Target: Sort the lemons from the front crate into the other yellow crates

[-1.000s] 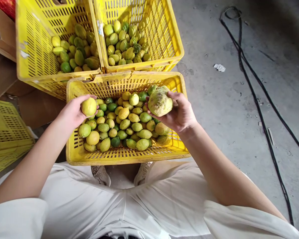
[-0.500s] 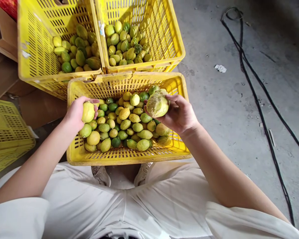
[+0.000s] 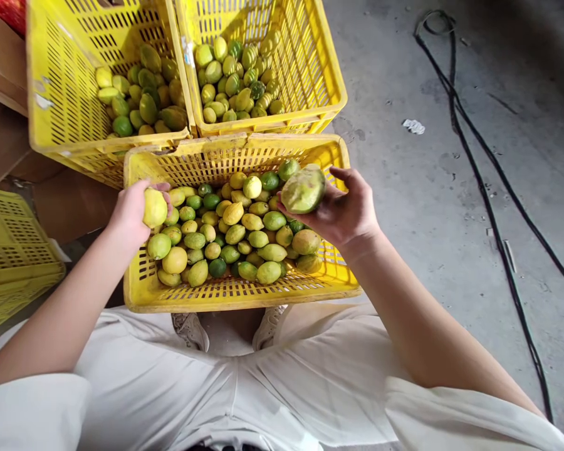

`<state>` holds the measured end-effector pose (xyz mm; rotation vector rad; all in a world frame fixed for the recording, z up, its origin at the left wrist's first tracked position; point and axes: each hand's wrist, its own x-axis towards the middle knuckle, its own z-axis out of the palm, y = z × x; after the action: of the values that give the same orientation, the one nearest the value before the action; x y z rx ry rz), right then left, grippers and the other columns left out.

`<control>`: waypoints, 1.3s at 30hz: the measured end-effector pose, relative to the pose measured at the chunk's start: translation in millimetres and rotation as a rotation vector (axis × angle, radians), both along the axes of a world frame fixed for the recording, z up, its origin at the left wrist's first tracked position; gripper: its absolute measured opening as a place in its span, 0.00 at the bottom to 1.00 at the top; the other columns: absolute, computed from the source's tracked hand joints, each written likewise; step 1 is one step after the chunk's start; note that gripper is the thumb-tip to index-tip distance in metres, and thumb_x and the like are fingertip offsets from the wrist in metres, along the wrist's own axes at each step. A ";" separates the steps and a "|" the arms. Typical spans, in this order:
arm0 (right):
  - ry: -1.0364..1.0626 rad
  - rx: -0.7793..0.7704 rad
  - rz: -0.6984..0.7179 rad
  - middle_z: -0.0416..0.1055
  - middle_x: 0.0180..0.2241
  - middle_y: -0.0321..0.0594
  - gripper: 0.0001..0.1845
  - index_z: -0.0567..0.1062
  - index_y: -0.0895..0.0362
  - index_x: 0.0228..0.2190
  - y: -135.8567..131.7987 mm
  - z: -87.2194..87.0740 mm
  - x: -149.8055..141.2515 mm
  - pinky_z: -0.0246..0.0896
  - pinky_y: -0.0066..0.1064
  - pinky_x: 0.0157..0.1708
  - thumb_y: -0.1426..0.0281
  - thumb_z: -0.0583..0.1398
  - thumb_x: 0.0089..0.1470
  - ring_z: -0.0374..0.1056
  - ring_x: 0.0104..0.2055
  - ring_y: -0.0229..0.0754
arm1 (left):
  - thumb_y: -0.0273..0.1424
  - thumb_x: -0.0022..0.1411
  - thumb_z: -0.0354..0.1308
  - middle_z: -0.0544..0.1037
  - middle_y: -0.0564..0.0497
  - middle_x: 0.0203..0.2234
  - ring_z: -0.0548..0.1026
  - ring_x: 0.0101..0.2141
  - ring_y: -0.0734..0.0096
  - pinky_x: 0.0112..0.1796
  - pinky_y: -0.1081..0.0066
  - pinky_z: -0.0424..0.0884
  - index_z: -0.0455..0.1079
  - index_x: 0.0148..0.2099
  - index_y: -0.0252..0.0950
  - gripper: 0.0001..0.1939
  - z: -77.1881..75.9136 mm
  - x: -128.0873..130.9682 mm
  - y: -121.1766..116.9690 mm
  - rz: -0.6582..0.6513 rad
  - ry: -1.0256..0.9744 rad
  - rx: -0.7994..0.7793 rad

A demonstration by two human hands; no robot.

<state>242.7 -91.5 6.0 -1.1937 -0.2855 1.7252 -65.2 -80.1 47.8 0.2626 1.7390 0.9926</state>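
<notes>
My left hand [image 3: 129, 214] is closed around a yellow lemon [image 3: 155, 208] above the left end of the front yellow crate [image 3: 244, 305]. Over the crate's right side, my right hand [image 3: 350, 212] holds a large greenish lemon [image 3: 303, 190] with pale brown marks. That fruit rests on the fingers, and the thumb is lifted away from it. Below both hands lie many loose lemons [image 3: 235, 234], yellow to dark green. Part of the crate's right inner wall is hidden by my right hand.
Two more yellow crates, one at the back left [image 3: 108, 145] and one at the back middle [image 3: 267, 125], hold greenish lemons. Cardboard [image 3: 70, 203] and another yellow crate [image 3: 19, 250] stand at the left. A black cable [image 3: 486, 207] runs across the concrete floor at the right.
My left hand has shifted left and slightly down with its lemon. In my right hand the large lemon has turned, showing a smoother face, and the thumb has come off it.
</notes>
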 end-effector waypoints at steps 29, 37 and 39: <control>0.116 0.019 0.268 0.80 0.34 0.42 0.18 0.76 0.52 0.38 -8.1 3.4 -19.2 0.80 0.52 0.42 0.55 0.64 0.49 0.79 0.45 0.58 | 0.32 0.63 0.55 0.76 0.47 0.25 0.76 0.24 0.67 0.21 0.73 0.72 0.68 0.36 0.40 0.03 24.3 9.7 -6.1 -0.009 -0.409 0.151; 0.070 -0.032 0.306 0.80 0.32 0.41 0.17 0.77 0.51 0.37 -10.1 -0.4 -24.4 0.80 0.51 0.43 0.53 0.63 0.51 0.79 0.46 0.58 | 0.33 0.63 0.52 0.66 0.52 0.16 0.62 0.14 0.73 0.12 0.76 0.53 0.65 0.30 0.40 0.08 16.1 2.3 -3.3 -0.048 -0.320 0.100; 0.072 -0.015 0.270 0.81 0.35 0.44 0.17 0.78 0.51 0.37 -10.4 0.8 -23.9 0.79 0.54 0.47 0.54 0.64 0.50 0.79 0.49 0.60 | 0.32 0.62 0.53 0.66 0.51 0.16 0.63 0.15 0.73 0.13 0.75 0.52 0.65 0.31 0.40 0.06 17.3 5.1 -4.7 -0.056 -0.261 0.121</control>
<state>218.8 -101.8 6.9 -1.1413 -0.4058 2.0022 -60.2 -84.8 65.1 0.2460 1.4309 1.0436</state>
